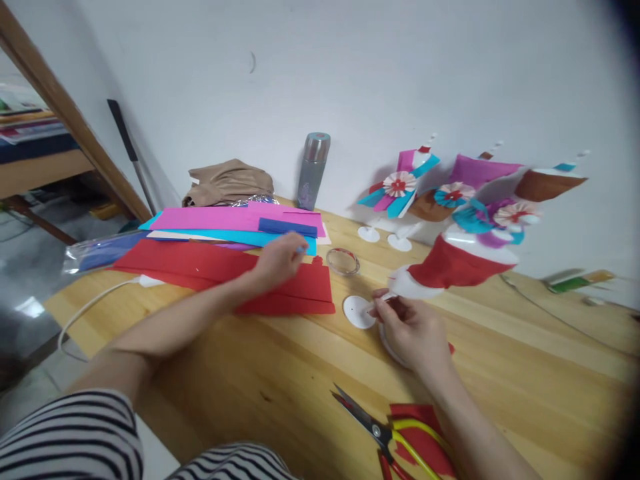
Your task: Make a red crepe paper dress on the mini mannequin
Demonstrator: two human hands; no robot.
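On my feed the right hand (415,330) sits just right of the white disc (356,312), fingertips pinching a small white bit (384,299) at the disc's edge. Left hand (277,261) rests on the red sheet (200,267) left of the disc, fingers curled by the blue sheet (235,237); can't tell if it's gripping anything.
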